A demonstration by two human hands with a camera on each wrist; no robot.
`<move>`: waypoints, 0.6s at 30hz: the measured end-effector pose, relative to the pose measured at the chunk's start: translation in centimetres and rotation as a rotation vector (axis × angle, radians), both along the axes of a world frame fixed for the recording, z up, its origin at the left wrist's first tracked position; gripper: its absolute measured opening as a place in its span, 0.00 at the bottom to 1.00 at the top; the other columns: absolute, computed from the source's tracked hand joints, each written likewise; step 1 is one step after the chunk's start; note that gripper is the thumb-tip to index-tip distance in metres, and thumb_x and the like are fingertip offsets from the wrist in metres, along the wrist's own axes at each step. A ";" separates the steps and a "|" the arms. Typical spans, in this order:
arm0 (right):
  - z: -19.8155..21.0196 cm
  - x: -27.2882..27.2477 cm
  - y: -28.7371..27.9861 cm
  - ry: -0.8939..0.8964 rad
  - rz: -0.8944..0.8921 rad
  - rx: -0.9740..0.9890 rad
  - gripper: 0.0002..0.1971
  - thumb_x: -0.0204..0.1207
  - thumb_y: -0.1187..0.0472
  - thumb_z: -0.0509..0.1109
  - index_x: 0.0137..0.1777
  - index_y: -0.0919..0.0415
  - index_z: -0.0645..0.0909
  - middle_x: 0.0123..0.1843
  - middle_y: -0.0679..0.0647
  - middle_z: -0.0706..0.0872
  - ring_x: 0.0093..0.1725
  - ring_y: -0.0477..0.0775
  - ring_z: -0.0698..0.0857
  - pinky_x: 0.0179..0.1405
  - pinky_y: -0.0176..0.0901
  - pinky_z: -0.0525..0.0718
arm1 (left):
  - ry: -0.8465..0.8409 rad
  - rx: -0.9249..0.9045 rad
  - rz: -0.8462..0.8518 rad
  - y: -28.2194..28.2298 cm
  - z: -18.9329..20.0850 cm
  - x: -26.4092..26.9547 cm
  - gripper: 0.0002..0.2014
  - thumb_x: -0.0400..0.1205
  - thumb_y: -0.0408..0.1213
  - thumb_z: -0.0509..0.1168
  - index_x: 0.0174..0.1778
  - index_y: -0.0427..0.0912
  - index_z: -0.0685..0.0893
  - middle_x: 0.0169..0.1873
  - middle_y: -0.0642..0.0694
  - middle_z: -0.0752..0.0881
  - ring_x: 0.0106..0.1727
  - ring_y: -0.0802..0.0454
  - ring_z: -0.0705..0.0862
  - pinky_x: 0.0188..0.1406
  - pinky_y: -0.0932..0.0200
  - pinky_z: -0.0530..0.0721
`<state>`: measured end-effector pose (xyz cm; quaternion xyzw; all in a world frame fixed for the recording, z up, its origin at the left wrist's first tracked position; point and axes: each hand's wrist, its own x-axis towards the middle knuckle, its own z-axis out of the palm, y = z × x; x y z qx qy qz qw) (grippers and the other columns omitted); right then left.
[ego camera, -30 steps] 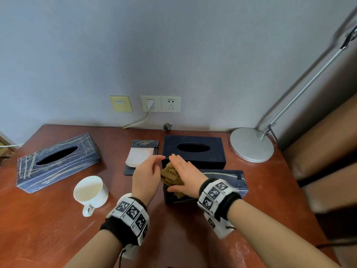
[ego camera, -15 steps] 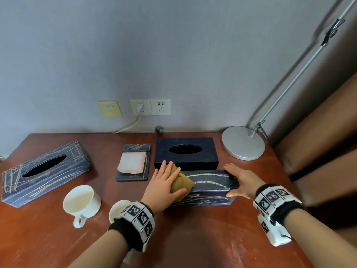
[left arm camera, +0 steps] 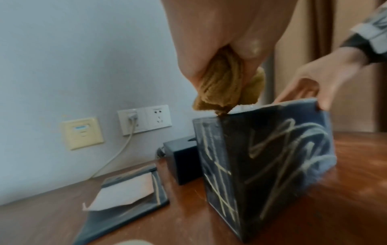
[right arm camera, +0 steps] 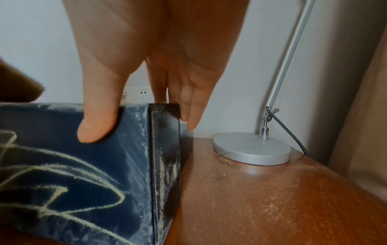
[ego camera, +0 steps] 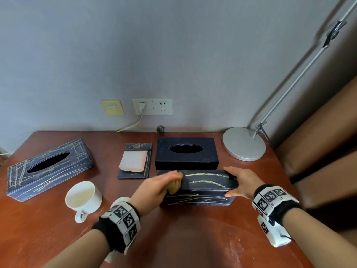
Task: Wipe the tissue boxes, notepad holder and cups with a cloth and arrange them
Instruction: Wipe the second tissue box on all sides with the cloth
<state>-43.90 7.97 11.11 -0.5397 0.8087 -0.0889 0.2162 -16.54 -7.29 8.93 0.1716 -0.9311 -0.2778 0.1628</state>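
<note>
The scratched tissue box [ego camera: 197,187] stands on the red-brown tabletop [ego camera: 183,238] directly in front of the plain dark tissue box [ego camera: 186,153], the 2 touching or nearly so along their long sides. The left hand [ego camera: 152,188] has its grip closed round a bunched mustard cloth [ego camera: 174,185], thumb and fingers curled about it, and presses the cloth onto the top left end of the scratched tissue box; the wrist view shows the cloth [left arm camera: 226,86] meeting the box's upper corner. The right hand [ego camera: 240,183] holds the box's right end, its grip spread across the corner with the thumb [right arm camera: 98,122] on the near face and the fingers [right arm camera: 188,106] hooked over the far edge. Left of the 2 boxes lies the notepad holder [ego camera: 135,161] with a pale pad on it. A white cup [ego camera: 84,198] sits near the left wrist, and the rim of a 2nd cup [ego camera: 121,200] shows just behind the wristband. A 3rd tissue box [ego camera: 48,167] lies angled at the far left. A lamp base [ego camera: 244,144] rests at the back right corner
</note>
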 end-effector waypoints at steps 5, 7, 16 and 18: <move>0.2 0.0 -0.1 -0.012 -0.008 0.015 0.46 0.58 0.51 0.83 0.76 0.54 0.67 0.71 0.48 0.78 0.69 0.50 0.78 0.71 0.41 0.73 | -0.271 0.006 0.233 -1.2 0.4 -1.6 0.31 0.80 0.20 0.53 0.79 0.46 0.64 0.82 0.48 0.58 0.84 0.49 0.51 0.81 0.59 0.43; 0.2 0.0 -0.1 -0.020 -0.008 0.015 0.46 0.58 0.51 0.83 0.77 0.54 0.67 0.72 0.48 0.78 0.69 0.49 0.77 0.71 0.41 0.72 | -0.319 -0.009 0.188 -0.2 0.3 -1.7 0.30 0.81 0.22 0.53 0.80 0.45 0.62 0.83 0.47 0.54 0.84 0.50 0.47 0.81 0.61 0.42; 0.2 -0.2 -0.2 -0.048 -0.004 0.006 0.42 0.59 0.52 0.83 0.75 0.53 0.69 0.69 0.47 0.80 0.66 0.49 0.79 0.68 0.40 0.75 | -0.230 0.108 0.001 0.4 3.4 -4.7 0.30 0.80 0.21 0.53 0.78 0.47 0.67 0.80 0.48 0.65 0.82 0.54 0.58 0.81 0.61 0.54; 0.2 -0.3 -0.3 -0.049 -0.002 0.009 0.42 0.59 0.53 0.83 0.74 0.53 0.70 0.68 0.47 0.81 0.66 0.49 0.80 0.68 0.40 0.75 | -0.322 0.086 0.056 0.0 2.8 -6.3 0.30 0.82 0.23 0.51 0.80 0.46 0.61 0.82 0.46 0.58 0.84 0.51 0.53 0.82 0.58 0.50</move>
